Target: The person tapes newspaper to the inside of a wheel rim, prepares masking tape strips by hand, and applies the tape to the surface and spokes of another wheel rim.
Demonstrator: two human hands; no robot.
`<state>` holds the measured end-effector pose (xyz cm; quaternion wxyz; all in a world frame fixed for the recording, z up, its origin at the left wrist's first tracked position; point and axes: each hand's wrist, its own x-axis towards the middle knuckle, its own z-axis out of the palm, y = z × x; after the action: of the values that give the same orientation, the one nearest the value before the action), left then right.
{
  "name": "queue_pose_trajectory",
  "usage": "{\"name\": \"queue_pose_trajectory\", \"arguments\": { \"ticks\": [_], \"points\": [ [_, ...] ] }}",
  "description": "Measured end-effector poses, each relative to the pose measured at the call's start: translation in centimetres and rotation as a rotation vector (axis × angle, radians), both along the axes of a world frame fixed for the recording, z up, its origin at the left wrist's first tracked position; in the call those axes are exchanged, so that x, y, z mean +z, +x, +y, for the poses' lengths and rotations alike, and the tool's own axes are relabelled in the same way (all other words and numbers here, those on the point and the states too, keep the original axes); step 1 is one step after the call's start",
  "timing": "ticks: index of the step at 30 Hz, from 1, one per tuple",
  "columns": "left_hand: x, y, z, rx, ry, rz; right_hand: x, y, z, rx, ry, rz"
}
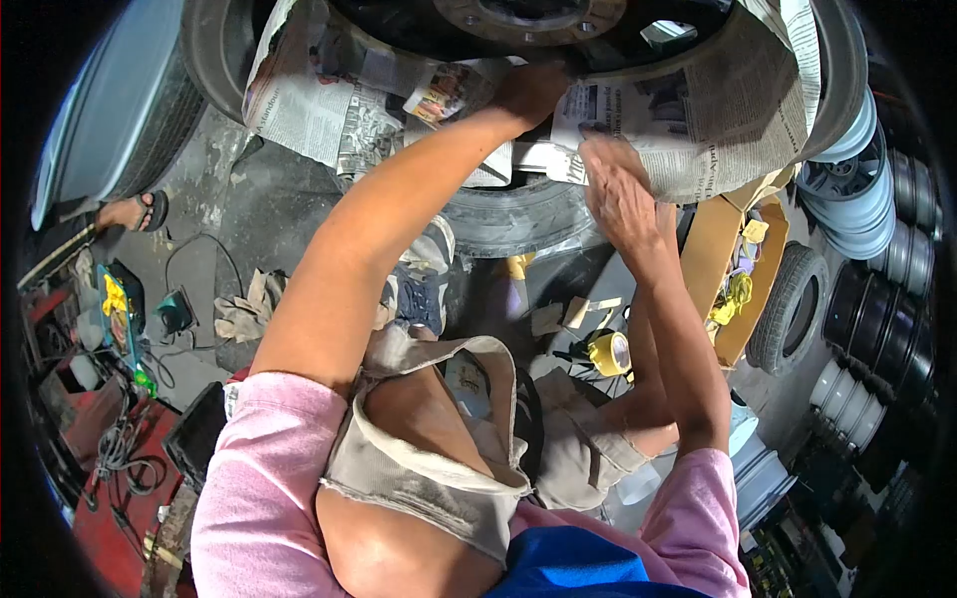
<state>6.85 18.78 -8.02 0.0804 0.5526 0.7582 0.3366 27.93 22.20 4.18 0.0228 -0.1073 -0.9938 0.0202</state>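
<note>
Sheets of newspaper point(718, 120) lie around the inside of a wheel, whose dark rim with a grey hub point(528, 18) shows at the top. My left hand point(533, 92) reaches onto the paper at the lower part of the rim; its fingertips are in shadow and hard to make out. Just right of it and lower, my right hand point(615, 179) touches the edge of the newspaper with its fingers bent, and what it grips is too hidden to tell. Below the paper, a tyre point(518, 219) lies behind both hands.
A cardboard box point(710, 254) holding yellow and purple items stands to the right, beside a small tyre point(790, 309). Yellow tape point(608, 354) sits near my knee. Stacked rims point(852, 214) line the right. Another person's sandalled foot point(135, 211), cables and tools are at left.
</note>
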Motion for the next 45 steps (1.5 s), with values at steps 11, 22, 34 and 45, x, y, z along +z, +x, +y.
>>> {"name": "queue_pose_trajectory", "arguments": {
  "ticks": [11, 22, 34, 45],
  "points": [
    [1.0, 1.6, -2.3, 0.006, -0.072, -0.029, 1.9, -0.4, -0.7, 0.054, 0.065, -0.038],
    [0.7, 3.2, -3.0, -0.076, 0.037, 0.088, 0.2, 0.7, 0.4, 0.108, 0.158, -0.118],
    [3.7, 3.2, -0.1, -0.184, -0.172, -0.018, -0.9, 0.5, 0.5, 0.07, 0.065, -0.187],
    [11.4, 2.9, -17.8, 0.341, 0.095, -0.362, -2.1, 2.2, 0.5, 0.121, -0.04, 0.062]
  ]
}}
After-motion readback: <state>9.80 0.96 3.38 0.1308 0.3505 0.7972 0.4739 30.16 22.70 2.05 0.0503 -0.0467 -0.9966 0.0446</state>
